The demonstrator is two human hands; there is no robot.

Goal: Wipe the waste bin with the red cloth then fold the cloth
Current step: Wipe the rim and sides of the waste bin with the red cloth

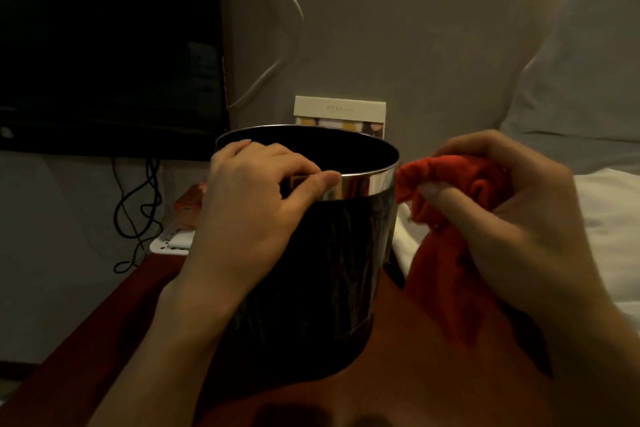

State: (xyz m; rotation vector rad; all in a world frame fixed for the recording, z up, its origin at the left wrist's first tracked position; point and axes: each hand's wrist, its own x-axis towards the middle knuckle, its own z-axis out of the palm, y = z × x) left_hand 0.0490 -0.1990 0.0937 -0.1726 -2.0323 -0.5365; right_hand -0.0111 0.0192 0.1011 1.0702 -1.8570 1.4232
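While left hand point(249, 191) grips round bin point(332, 253) by its shiny metal rim, right hand point(512, 218) clutches bunched red cloth point(446, 246)

A dim bedroom, perhaps in a hotel or a home. A bed with white sheets point(609, 218) and a pillow point(585, 73) fills the right side. At far left a dark screen point(104, 45) stands against the wall, black cables point(138, 211) hanging beneath it.

The waste bin point(332, 253) has a glossy metal rim; the red cloth point(450, 253) looks soft and matt.
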